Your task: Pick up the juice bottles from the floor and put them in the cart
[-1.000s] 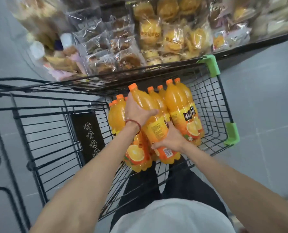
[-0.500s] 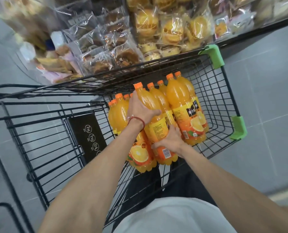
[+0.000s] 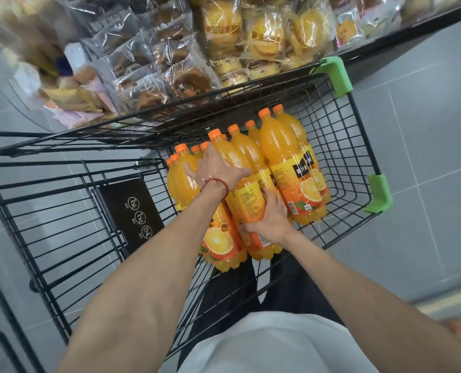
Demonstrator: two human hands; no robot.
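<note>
Several orange juice bottles with orange caps stand packed together inside the black wire cart (image 3: 356,146). Both my hands hold one juice bottle (image 3: 247,195) in the middle of the group. My left hand (image 3: 214,169), with a red string on its wrist, grips the bottle's upper body just below the neck. My right hand (image 3: 269,219) wraps the lower part at its yellow label. A taller juice bottle (image 3: 283,149) stands just to the right, against more bottles. Another juice bottle (image 3: 221,243) stands in front, near my legs.
A shelf of bagged pastries and cakes (image 3: 170,55) runs along the cart's far side. The cart has green corner guards (image 3: 334,74) and a black sign panel (image 3: 132,214) on its left inner wall. Grey floor tiles lie to the right.
The held bottle has settled lower and more upright among the others, with both hands still on it. The view shifted slightly, so the cart and shelf sit a little higher in frame.
</note>
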